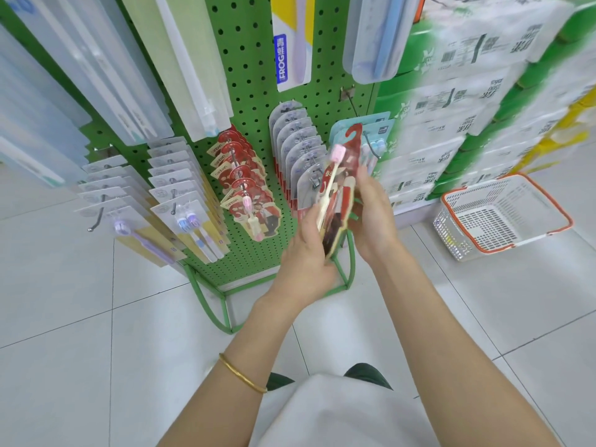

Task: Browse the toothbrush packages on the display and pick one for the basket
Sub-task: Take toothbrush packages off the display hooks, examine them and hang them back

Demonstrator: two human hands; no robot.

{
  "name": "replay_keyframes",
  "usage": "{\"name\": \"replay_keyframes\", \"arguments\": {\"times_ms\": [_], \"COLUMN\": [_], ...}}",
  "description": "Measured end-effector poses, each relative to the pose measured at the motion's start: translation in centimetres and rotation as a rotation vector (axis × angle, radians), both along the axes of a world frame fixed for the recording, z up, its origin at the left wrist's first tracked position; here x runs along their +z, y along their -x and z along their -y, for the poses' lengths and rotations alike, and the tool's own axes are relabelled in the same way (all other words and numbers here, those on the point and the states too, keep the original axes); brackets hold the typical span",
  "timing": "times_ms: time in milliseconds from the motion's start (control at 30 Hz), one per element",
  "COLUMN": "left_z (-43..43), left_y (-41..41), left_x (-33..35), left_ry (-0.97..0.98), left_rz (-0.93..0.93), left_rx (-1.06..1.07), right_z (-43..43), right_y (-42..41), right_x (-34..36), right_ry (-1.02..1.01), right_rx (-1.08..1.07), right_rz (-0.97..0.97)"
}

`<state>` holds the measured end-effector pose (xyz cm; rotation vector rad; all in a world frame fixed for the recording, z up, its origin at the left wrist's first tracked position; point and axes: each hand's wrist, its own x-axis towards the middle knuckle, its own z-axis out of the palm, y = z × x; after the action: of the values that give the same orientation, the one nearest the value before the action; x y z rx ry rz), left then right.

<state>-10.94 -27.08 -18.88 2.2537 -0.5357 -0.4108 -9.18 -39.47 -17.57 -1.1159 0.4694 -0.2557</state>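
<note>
Left hand (306, 250) and right hand (374, 217) both grip a red toothbrush package (338, 188) before the green pegboard display (251, 75). The white basket (451, 230) stands apart on the pale tiled floor (96, 317).

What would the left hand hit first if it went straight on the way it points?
Probably the left hand meets the row of grey-backed packages hanging beyond it, then the green pegboard; depth is unclear. Both it and the right hand hold the red toothbrush package.

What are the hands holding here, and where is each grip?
A red toothbrush package: the left hand grips its lower end, the right hand its right edge near the middle.
</note>
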Motion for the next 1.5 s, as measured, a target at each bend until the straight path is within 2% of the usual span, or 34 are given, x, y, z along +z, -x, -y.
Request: {"name": "replay_keyframes", "arguments": {"times_ms": [67, 133, 233, 433, 500, 833, 900, 967, 1100, 1200, 1400, 1500], "left_z": [-0.1, -0.3, -0.6, -1.7, -1.9, -2.2, -2.5, -3.0, -3.6, -3.9, -5.1, -5.5], "left_y": [0.0, 0.1, 0.2, -1.2, -2.0, -5.1, -5.2, -5.1, -4.7, -4.3, -4.3, -4.4], "left_x": [0.3, 0.5, 0.6, 0.5, 0.9, 4.3, 4.2, 4.1, 3.8, 4.0, 3.9, 4.1], "left_ry": [0.207, 0.322, 0.4, 0.488, 0.523, 0.615, 0.62, 0.658, 0.742, 0.852, 0.771, 0.707], "left_rz": [-0.178, -0.277, -0.355, -0.555, -0.521, -0.109, -0.115, -0.198, -0.404, -0.477, -0.406, -0.299], "left_rx": [0.008, 0.028, 0.116, 0.362, 0.39, 0.482, 0.499, 0.514, 0.518, 0.554, 0.558, 0.605], "right_z": [-0.2, -0.6, -0.8, 0.2, 0.2, -0.8, -0.8, -0.9, -1.9, -3.0, -3.8, -3.8], "right_y": [0.0, -0.1, -0.3, 0.6, 0.8, 1.3, 1.4, 1.3, 1.4, 1.5, 0.9, 0.5], "right_x": [0.0, -0.2, -0.8, -1.0, -1.1, -1.2, -1.6, -2.0, -2.8, -2.9, -2.7, -2.3], "right_ry": [0.012, 0.011, 0.036, 0.116, 0.143, 0.132, 0.126, 0.091, -0.154, -0.192, -0.167, -0.019], "right_rx": [0.043, 0.007, -0.036, 0.119, 0.19, 0.466, 0.508, 0.556, 0.72, 0.804, 0.919, 0.872], "right_rz": [-0.026, -0.03, -0.054, 0.034, 0.057, 0.052, 0.036, 0.01, -0.008, 0.007, 0.035, -0.009]}}
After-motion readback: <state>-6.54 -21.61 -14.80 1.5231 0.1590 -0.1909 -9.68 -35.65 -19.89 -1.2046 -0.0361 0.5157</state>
